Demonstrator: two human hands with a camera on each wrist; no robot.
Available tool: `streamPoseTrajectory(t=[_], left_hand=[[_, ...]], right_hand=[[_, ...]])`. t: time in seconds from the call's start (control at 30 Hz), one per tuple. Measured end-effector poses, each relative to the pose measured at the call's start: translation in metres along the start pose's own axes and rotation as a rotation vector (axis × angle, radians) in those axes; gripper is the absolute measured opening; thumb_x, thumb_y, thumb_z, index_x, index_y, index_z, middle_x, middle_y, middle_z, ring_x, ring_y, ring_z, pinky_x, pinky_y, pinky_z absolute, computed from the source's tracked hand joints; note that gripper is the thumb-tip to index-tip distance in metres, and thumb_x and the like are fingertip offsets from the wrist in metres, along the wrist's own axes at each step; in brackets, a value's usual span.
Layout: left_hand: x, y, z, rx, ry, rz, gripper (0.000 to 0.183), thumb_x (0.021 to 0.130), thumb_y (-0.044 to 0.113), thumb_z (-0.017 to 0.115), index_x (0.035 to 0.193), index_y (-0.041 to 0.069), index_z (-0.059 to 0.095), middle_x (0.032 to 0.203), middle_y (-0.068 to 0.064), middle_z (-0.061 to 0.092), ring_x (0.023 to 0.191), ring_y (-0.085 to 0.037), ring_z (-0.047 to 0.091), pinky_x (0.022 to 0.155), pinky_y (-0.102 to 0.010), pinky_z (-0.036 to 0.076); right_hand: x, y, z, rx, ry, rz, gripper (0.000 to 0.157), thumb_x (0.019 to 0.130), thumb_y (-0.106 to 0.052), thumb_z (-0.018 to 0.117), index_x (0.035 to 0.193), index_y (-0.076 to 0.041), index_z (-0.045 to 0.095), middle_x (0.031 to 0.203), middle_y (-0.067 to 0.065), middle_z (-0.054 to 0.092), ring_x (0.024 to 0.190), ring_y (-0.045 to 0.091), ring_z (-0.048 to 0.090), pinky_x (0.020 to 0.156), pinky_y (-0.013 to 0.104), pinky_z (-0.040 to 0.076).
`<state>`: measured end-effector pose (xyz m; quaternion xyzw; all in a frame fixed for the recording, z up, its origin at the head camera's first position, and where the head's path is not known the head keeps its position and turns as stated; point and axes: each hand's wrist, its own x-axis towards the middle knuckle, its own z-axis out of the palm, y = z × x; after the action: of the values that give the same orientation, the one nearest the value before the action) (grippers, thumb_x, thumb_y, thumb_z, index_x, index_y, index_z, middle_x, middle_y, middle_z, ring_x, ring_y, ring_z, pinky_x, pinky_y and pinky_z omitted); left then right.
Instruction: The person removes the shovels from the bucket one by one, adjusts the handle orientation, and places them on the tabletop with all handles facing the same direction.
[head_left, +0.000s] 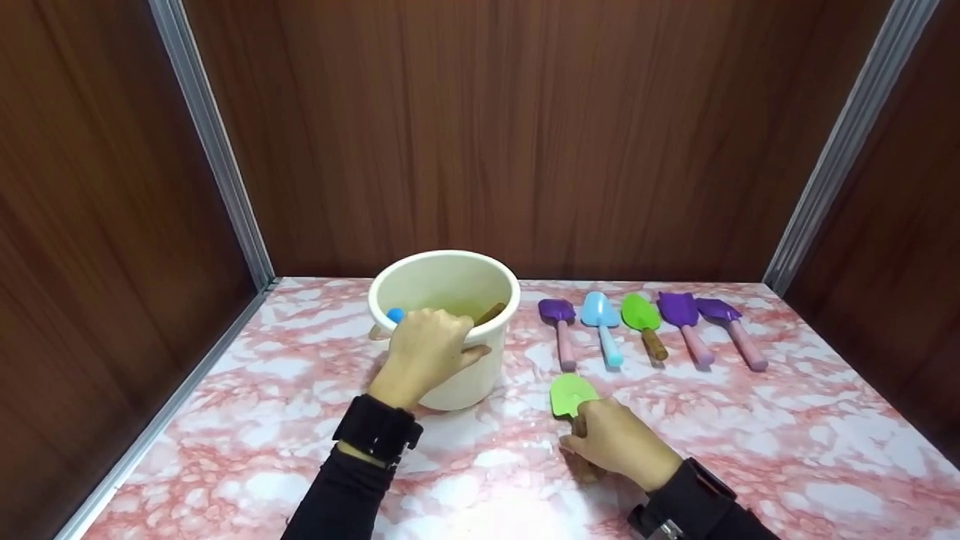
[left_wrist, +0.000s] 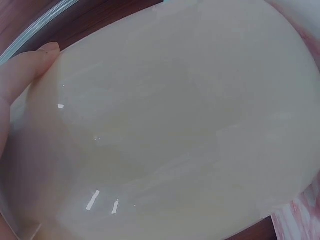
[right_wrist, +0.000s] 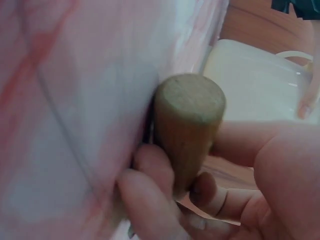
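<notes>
While our left hand (head_left: 429, 349) is gripping the bucket (head_left: 469, 379), our right hand (head_left: 619, 439) is pinching the green shovel (head_left: 572, 394), ideally steadying its blade beyond the fingers (right_wrist: 145, 202).

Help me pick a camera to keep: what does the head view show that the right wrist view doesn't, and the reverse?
Only the head view shows the row of five shovels and the blue piece inside the bucket.

Only the right wrist view shows the flat end of the wooden handle.

Both show the right hand gripping a shovel, the left hand at the bucket, and the table.
</notes>
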<state>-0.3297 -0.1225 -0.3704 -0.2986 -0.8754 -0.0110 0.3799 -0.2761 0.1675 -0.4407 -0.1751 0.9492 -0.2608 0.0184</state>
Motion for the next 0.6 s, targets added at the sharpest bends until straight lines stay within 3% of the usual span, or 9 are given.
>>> streamPoseTrajectory(t=[0.13, 0.33, 0.6], left_hand=[[0.0000, 0.0001, 0.0000, 0.007, 0.007, 0.002, 0.048, 0.083, 0.052, 0.089, 0.069, 0.012, 0.065, 0.057, 0.000, 0.056, 0.050, -0.024, 0.057, 0.047, -0.040, 0.045], [-0.0002, 0.0002, -0.0016, 0.006, -0.006, 0.002, 0.048, 0.084, 0.051, 0.089, 0.069, 0.012, 0.066, 0.056, 0.000, 0.055, 0.049, -0.022, 0.055, 0.047, -0.039, 0.046], [0.0012, 0.0027, -0.0082, -0.041, -0.046, 0.001, 0.047, 0.083, 0.050, 0.089, 0.066, 0.013, 0.065, 0.055, 0.001, 0.053, 0.049, -0.022, 0.053, 0.046, -0.040, 0.046]], right_hand=[[0.0012, 0.0007, -0.0018, 0.000, 0.000, -0.018, 0.040, 0.091, -0.010, 0.080, 0.063, -0.015, 0.051, 0.056, -0.009, 0.047, 0.049, 0.007, 0.048, 0.053, 0.026, 0.038], [0.0013, -0.0003, -0.0018, 0.027, -0.008, 0.017, 0.035, 0.092, -0.010, 0.081, 0.067, -0.012, 0.056, 0.061, -0.004, 0.055, 0.052, 0.011, 0.053, 0.056, 0.028, 0.041], [0.0011, 0.0007, -0.0034, 0.009, -0.011, 0.018, 0.033, 0.092, -0.011, 0.080, 0.069, -0.012, 0.056, 0.062, -0.004, 0.054, 0.053, 0.011, 0.052, 0.058, 0.029, 0.041]])
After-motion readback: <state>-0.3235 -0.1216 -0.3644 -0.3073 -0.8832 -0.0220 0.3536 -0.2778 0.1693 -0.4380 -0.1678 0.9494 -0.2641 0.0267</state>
